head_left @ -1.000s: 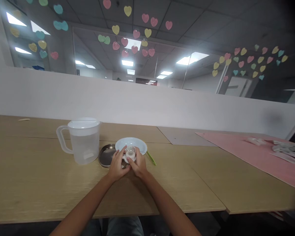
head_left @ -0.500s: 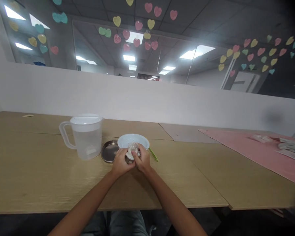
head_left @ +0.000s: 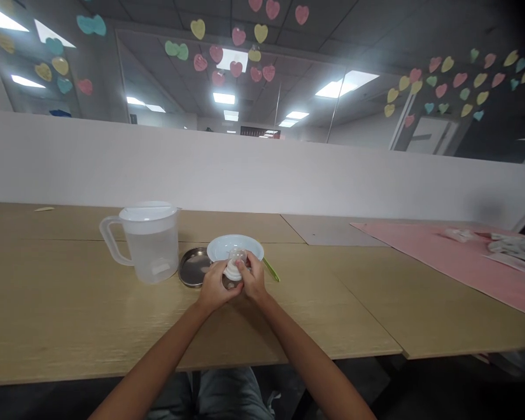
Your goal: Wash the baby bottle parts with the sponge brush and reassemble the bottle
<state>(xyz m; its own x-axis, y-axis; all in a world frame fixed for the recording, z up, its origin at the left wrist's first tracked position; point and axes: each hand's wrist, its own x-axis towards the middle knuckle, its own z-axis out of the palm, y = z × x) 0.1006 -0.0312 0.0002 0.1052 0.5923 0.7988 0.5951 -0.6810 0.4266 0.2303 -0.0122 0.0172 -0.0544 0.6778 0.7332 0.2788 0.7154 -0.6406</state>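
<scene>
Both my hands meet at the middle of the wooden table (head_left: 70,315), closed round a small white piece with a clear dome on top (head_left: 235,262). My left hand (head_left: 213,287) grips it from the left and below. My right hand (head_left: 254,279) pinches it from the right. What sits under the piece is hidden by my fingers. Just behind stands a pale blue bowl (head_left: 227,245), and a round metal lid (head_left: 193,272) lies flat to its left. A green-yellow utensil (head_left: 271,269) pokes out at the bowl's right.
A translucent plastic jug (head_left: 149,243) with a white lid and a handle on its left stands left of the lid. A pink mat (head_left: 459,268) with white packets (head_left: 514,249) lies at the right. A white partition (head_left: 262,175) runs along the table's far edge.
My hands stay closed on the white piece, which now tilts a little. The view has shifted slightly.
</scene>
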